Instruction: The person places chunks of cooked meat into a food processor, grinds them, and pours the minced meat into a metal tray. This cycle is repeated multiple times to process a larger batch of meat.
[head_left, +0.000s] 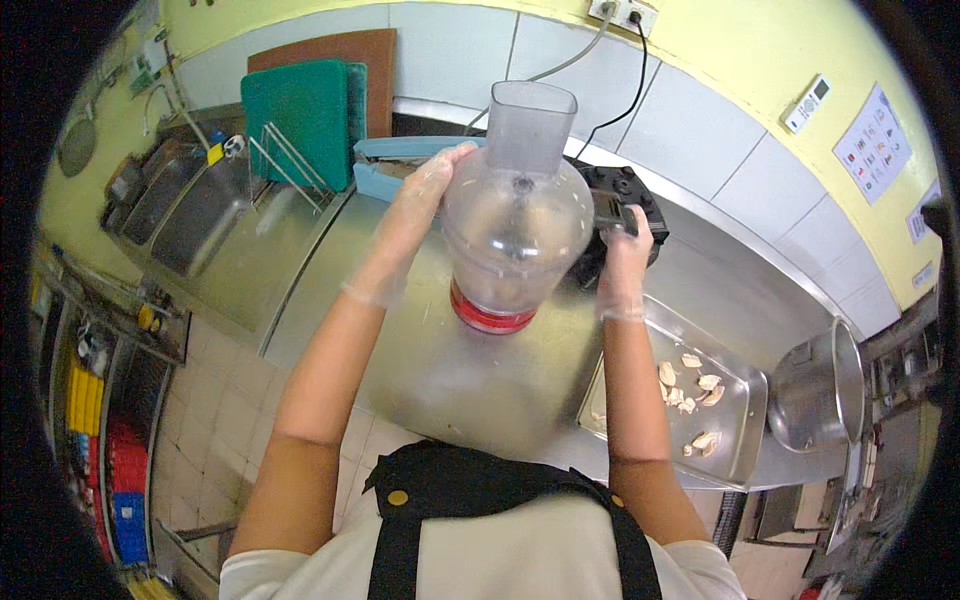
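I hold a clear plastic food processor bowl (510, 232) in front of me over a steel worktop (450, 390). Its lid has a tall feed chute (531, 127), and a red ring (491, 311) circles the bottom. My left hand (427, 187), in a thin clear glove, lies against the left side of the lid and bowl. On the other side my right hand (628, 244), gloved too, grips the dark handle (613, 214). Pale bits cling inside the plastic; the contents are blurred. Just behind the handle stands a black appliance (630, 180), partly hidden, probably the motor base.
At right, a shallow steel tray (739, 442) holds several pale food pieces (705, 382), beside a steel pot (814, 390). Green chopping boards (296, 124) stand in a wire rack at left, near a light blue box (375, 180). A black cord (637, 90) runs to the wall socket.
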